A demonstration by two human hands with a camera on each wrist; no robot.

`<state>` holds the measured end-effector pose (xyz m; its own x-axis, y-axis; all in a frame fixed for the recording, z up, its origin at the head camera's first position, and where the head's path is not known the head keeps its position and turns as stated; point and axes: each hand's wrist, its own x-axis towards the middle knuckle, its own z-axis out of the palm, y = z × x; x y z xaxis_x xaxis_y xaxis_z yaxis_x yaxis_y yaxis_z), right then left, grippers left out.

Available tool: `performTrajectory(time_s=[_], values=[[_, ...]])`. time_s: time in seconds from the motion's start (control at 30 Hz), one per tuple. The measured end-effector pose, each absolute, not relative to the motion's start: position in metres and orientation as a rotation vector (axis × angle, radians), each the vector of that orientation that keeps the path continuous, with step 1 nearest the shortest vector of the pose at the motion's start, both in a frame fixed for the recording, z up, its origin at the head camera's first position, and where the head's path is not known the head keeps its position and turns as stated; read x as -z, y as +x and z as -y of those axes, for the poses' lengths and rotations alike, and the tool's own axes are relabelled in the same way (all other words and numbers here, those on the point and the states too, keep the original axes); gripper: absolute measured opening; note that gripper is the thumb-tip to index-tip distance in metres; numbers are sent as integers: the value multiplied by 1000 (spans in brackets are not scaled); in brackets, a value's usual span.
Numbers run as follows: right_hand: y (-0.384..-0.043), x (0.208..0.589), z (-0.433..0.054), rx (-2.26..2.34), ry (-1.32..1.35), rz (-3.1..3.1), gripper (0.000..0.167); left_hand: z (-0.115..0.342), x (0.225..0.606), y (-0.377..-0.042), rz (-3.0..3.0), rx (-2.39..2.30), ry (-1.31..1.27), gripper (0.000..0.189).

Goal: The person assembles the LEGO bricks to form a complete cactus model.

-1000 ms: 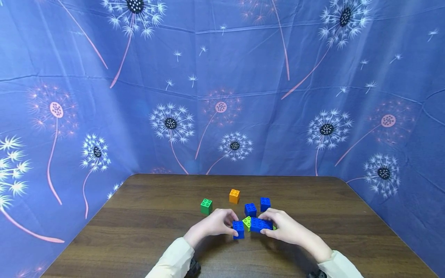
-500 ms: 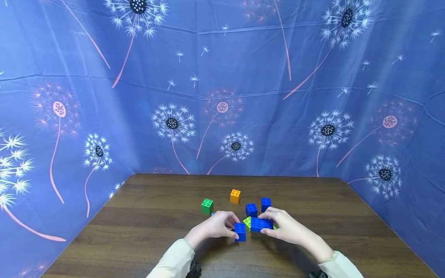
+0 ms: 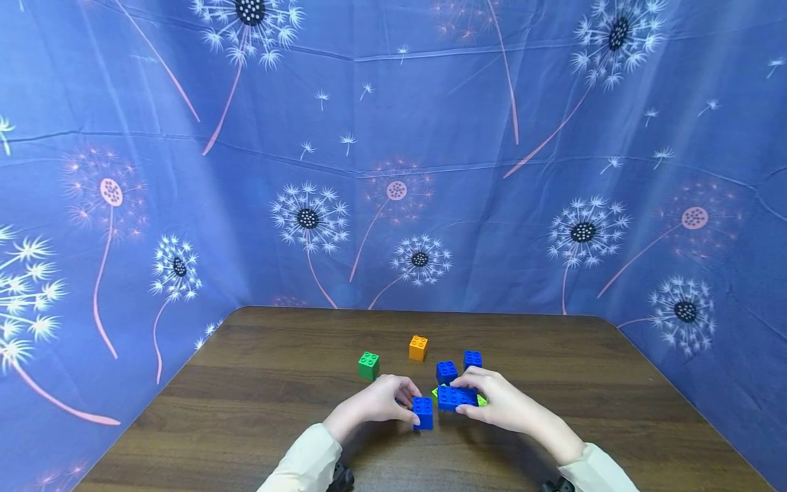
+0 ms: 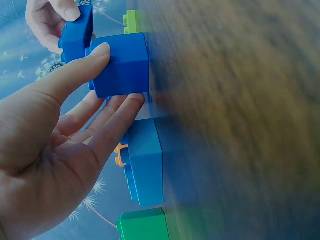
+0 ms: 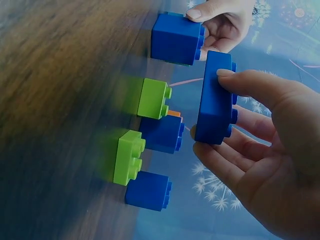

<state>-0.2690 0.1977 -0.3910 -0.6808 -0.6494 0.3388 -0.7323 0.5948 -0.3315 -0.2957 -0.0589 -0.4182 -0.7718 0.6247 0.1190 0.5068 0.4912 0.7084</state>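
My left hand (image 3: 382, 400) pinches a square blue building brick (image 3: 423, 415) between thumb and fingertips, studs up. My right hand (image 3: 501, 402) grips a longer, flatter blue brick (image 3: 451, 399) by its sides, just right of the square one. In the right wrist view, the long brick (image 5: 214, 100) is held above the tabletop, apart from the square brick (image 5: 175, 40). Two lime green bricks (image 5: 152, 98) stand beneath the right hand, mostly covered by it and its brick in the head view. A light blue brick (image 4: 145, 162) stands beyond the left fingers, mostly hidden in the head view.
Beyond the hands, a green brick (image 3: 369, 366) stands at left and an orange brick (image 3: 418, 348) farther back. Two blue bricks (image 3: 446, 372) are behind the right hand. The brown wooden table (image 3: 277, 383) meets a blue dandelion-patterned cloth (image 3: 492, 273) at the back.
My right hand has shifted slightly left with its long blue brick, covering more of the left lime green brick. My left hand has drawn its square brick slightly nearer to me. Both grips stay the same.
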Motion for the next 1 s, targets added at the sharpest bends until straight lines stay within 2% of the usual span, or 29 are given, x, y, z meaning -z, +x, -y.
performTrajectory(time_s=[1.0], values=[[-277,391,-170,-714,1251,2678,34,59,417,-297,-2576,-1120,944,32]])
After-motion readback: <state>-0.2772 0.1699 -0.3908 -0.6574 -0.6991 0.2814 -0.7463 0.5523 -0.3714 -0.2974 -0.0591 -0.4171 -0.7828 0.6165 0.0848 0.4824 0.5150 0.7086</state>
